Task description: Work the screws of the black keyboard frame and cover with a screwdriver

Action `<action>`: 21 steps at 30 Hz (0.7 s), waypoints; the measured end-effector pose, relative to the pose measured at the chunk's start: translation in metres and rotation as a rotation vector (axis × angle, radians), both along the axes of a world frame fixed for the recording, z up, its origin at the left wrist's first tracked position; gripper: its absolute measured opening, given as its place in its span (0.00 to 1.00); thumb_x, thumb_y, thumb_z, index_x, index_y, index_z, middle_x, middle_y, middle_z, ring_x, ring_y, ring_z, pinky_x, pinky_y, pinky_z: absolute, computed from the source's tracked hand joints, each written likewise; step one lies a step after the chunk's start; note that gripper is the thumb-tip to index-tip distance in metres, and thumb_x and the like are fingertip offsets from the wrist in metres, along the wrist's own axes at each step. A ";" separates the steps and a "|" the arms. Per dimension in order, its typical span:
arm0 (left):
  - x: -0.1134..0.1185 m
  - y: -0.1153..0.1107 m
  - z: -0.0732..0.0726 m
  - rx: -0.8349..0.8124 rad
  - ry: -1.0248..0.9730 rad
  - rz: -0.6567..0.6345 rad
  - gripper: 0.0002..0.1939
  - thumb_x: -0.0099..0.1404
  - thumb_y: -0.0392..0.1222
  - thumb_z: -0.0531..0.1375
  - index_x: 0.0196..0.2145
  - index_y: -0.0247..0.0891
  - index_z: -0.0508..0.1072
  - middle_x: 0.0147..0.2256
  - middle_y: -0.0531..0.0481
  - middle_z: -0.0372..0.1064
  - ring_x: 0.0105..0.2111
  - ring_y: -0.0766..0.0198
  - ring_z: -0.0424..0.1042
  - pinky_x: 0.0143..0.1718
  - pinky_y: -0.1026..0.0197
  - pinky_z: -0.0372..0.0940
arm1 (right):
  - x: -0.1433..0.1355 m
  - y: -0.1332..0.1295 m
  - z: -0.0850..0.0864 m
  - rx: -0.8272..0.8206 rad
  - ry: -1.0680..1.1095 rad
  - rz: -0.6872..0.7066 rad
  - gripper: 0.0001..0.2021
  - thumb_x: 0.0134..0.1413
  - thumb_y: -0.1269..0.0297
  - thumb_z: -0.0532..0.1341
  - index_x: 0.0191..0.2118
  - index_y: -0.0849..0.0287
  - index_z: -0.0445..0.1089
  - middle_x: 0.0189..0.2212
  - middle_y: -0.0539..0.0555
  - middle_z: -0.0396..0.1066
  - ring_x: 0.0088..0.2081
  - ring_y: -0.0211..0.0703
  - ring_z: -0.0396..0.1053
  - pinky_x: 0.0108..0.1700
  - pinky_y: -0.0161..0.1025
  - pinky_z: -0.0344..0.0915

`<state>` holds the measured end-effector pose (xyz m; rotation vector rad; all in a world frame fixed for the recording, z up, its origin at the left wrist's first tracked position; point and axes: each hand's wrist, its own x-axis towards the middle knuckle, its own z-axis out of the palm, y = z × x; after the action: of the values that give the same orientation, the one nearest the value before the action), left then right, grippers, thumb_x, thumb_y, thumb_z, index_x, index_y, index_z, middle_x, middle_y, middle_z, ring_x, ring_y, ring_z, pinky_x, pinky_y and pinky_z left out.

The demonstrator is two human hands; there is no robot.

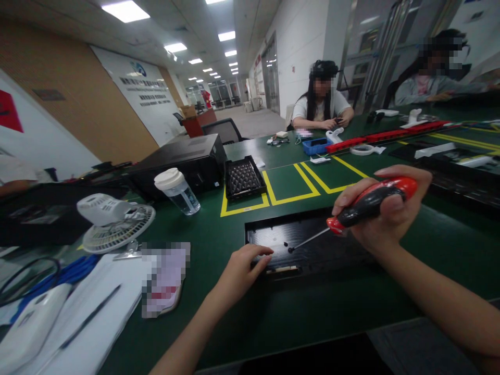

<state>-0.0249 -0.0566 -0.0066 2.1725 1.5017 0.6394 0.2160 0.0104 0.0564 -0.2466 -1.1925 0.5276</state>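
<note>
My right hand (385, 219) is closed round the red and black handle of a screwdriver (371, 203). Its thin shaft slants down to the left, and the tip meets a small dark piece (290, 250) inside a shallow black tray-like panel (324, 224). Another small dark bit (285, 244) lies just beside the tip. At the panel's near left corner, my left hand (248, 260) grips the edge, thumb and forefinger bent over it. A pale strip (283, 269) shows along the near wall. My right hand and forearm hide part of the panel's right side.
Beyond the panel stand a black box with a textured inside (244, 177), a lidded cup (177, 190) and a black computer case (179, 161). To the left are a white fan (117, 221), a phone (166, 281) and papers (97, 307). A co-worker (322, 99) sits across the table.
</note>
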 end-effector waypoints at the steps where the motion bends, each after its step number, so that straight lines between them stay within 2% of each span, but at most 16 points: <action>1: -0.001 0.001 -0.001 0.025 0.063 -0.030 0.12 0.65 0.46 0.54 0.43 0.42 0.73 0.43 0.49 0.73 0.44 0.60 0.70 0.48 0.56 0.62 | 0.000 0.002 0.000 0.005 -0.023 0.018 0.14 0.51 0.52 0.60 0.40 0.51 0.61 0.18 0.46 0.68 0.14 0.40 0.65 0.14 0.37 0.60; 4: -0.006 0.005 -0.007 0.107 0.238 -0.116 0.14 0.62 0.47 0.58 0.45 0.43 0.72 0.46 0.48 0.71 0.50 0.56 0.66 0.56 0.46 0.55 | -0.002 0.007 -0.001 0.002 -0.096 0.089 0.13 0.52 0.56 0.60 0.41 0.53 0.60 0.18 0.45 0.68 0.14 0.40 0.65 0.15 0.37 0.62; 6: -0.009 0.008 -0.010 0.151 0.319 -0.121 0.14 0.64 0.45 0.56 0.46 0.43 0.71 0.48 0.47 0.70 0.54 0.55 0.62 0.58 0.44 0.53 | -0.004 0.008 -0.002 -0.036 -0.138 0.112 0.12 0.52 0.58 0.59 0.41 0.53 0.61 0.18 0.46 0.67 0.15 0.40 0.66 0.16 0.38 0.62; 11: -0.018 0.014 -0.020 0.241 0.428 -0.015 0.17 0.66 0.38 0.52 0.52 0.40 0.67 0.55 0.43 0.63 0.59 0.54 0.57 0.57 0.47 0.56 | -0.010 0.012 -0.005 -0.050 -0.250 0.155 0.11 0.52 0.59 0.60 0.42 0.53 0.62 0.19 0.46 0.67 0.16 0.39 0.66 0.17 0.38 0.62; 16: -0.024 0.016 -0.027 0.184 0.487 0.087 0.22 0.65 0.40 0.53 0.57 0.39 0.61 0.59 0.40 0.57 0.60 0.52 0.54 0.58 0.45 0.55 | -0.013 0.013 -0.004 -0.029 -0.312 0.195 0.11 0.53 0.61 0.59 0.42 0.54 0.62 0.19 0.46 0.66 0.16 0.38 0.65 0.17 0.36 0.61; 21: -0.023 0.015 -0.026 0.137 0.488 0.126 0.25 0.65 0.42 0.53 0.59 0.36 0.59 0.59 0.37 0.56 0.58 0.52 0.58 0.58 0.48 0.55 | -0.012 0.009 -0.002 -0.041 -0.375 0.200 0.12 0.53 0.58 0.59 0.43 0.54 0.61 0.19 0.46 0.65 0.16 0.38 0.65 0.18 0.36 0.60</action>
<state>-0.0480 -0.0412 -0.0325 2.4766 1.8961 0.2603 0.2036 0.0199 0.0544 -0.2704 -1.5822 0.7017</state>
